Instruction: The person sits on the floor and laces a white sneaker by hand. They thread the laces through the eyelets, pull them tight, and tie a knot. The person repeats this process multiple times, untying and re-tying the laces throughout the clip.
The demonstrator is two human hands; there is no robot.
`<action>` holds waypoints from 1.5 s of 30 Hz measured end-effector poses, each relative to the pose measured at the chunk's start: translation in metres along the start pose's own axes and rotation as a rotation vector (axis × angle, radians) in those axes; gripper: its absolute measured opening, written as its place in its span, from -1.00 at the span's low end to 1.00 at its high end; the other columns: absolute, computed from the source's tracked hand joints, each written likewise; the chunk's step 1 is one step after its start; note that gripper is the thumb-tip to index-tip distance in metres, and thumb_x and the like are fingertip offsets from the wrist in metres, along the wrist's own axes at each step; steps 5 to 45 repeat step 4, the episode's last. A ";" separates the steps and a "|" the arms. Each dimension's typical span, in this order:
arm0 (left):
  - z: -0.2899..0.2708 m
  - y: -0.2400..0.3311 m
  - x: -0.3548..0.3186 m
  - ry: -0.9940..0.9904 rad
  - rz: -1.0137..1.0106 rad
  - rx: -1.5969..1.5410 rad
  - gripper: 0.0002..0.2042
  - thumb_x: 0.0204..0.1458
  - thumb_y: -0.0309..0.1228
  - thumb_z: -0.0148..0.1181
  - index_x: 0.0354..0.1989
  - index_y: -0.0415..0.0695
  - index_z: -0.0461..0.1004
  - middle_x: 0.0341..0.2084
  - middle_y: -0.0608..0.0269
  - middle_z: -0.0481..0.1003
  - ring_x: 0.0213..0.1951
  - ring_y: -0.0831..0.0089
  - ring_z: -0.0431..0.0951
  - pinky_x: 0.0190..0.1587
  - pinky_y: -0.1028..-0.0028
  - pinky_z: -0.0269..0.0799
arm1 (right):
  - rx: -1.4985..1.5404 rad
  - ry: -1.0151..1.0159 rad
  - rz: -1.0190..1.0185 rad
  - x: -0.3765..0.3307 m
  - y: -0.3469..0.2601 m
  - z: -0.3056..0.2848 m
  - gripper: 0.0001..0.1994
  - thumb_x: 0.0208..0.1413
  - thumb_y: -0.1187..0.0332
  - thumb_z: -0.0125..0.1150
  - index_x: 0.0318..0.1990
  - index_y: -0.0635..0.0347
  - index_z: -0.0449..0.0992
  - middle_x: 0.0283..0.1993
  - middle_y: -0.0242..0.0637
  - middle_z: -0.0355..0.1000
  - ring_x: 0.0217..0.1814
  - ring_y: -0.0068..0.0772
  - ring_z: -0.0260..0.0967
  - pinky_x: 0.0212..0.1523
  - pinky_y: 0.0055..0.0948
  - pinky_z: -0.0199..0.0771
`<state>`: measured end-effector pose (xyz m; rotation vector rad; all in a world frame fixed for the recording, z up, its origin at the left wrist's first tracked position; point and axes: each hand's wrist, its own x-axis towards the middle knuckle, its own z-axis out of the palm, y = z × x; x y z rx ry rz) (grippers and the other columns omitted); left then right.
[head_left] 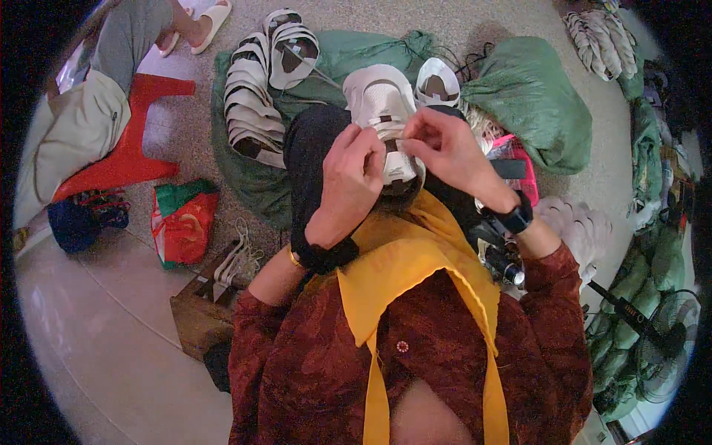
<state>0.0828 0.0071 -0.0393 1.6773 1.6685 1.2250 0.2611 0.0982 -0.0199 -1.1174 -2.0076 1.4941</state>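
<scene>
A white shoe upper (380, 93) with dark brown lining lies over my lap, its toe pointing away from me. White lace strands (391, 133) cross its tongue. At the left edge of the lacing, my left hand (348, 174) is closed in a pinch. My right hand (450, 152) pinches at the opposite edge with thumb and forefinger. Both pinches appear to be on the shoelace, though the fingertips partly hide it. A yellow apron (415, 267) covers my lap below the shoe.
Stacked white uppers (252, 100) lie on a green sack (341, 52) beyond my left knee. A full green sack (538, 104) and pink basket (525, 174) are at right. Loose laces (239, 259) top a wooden box (199, 315). Someone sits on a red stool (137, 141); a fan (664, 341) stands right.
</scene>
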 end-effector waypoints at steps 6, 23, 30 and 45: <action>-0.013 0.002 -0.001 -0.018 -0.044 0.025 -0.90 -0.02 -0.61 0.20 -0.42 -0.22 0.38 -0.52 0.08 0.34 -0.46 0.19 0.45 -0.38 0.29 0.39 | -0.014 -0.100 0.006 -0.005 -0.004 -0.021 -0.92 0.15 0.43 0.28 -0.26 0.23 0.53 -0.41 -0.34 0.53 -0.40 -0.56 0.45 -0.33 -0.49 0.49; -0.013 0.002 -0.001 -0.018 -0.044 0.025 -0.90 -0.02 -0.61 0.20 -0.42 -0.22 0.38 -0.52 0.08 0.34 -0.46 0.19 0.45 -0.38 0.29 0.39 | -0.014 -0.100 0.006 -0.005 -0.004 -0.021 -0.92 0.15 0.43 0.28 -0.26 0.23 0.53 -0.41 -0.34 0.53 -0.40 -0.56 0.45 -0.33 -0.49 0.49; -0.013 0.002 -0.001 -0.018 -0.044 0.025 -0.90 -0.02 -0.61 0.20 -0.42 -0.22 0.38 -0.52 0.08 0.34 -0.46 0.19 0.45 -0.38 0.29 0.39 | -0.014 -0.100 0.006 -0.005 -0.004 -0.021 -0.92 0.15 0.43 0.28 -0.26 0.23 0.53 -0.41 -0.34 0.53 -0.40 -0.56 0.45 -0.33 -0.49 0.49; -0.013 0.002 -0.001 -0.018 -0.044 0.025 -0.90 -0.02 -0.61 0.20 -0.42 -0.22 0.38 -0.52 0.08 0.34 -0.46 0.19 0.45 -0.38 0.29 0.39 | -0.014 -0.100 0.006 -0.005 -0.004 -0.021 -0.92 0.15 0.43 0.28 -0.26 0.23 0.53 -0.41 -0.34 0.53 -0.40 -0.56 0.45 -0.33 -0.49 0.49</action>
